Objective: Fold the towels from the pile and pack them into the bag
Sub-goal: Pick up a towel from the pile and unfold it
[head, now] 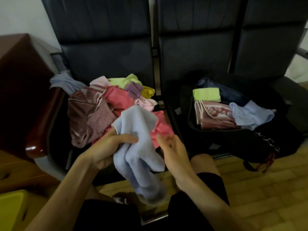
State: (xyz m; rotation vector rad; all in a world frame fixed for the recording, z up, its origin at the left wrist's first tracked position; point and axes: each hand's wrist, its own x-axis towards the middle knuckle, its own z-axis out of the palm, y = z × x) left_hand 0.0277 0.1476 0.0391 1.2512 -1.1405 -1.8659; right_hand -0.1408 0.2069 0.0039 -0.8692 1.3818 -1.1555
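Observation:
A pale blue towel [136, 140] hangs crumpled in front of me, gripped by my left hand [106, 147] at its left side. My right hand [171, 150] is just right of the towel with fingers loosely curled, holding nothing that I can make out. Behind them a pile of towels [108, 105] in maroon, pink, lime, purple and yellow lies on the left seat. On the right seat an open black bag [233, 135] holds a folded lime towel [206, 95], a folded maroon patterned towel [215, 114] and a blue towel [250, 115].
Dark padded seat backs [108, 39] rise behind the pile and bag. A brown wooden cabinet [20, 80] stands at the left, a yellow object [11, 209] at the bottom left. Light wooden floor [266, 189] lies to the right; my knees in black shorts are below.

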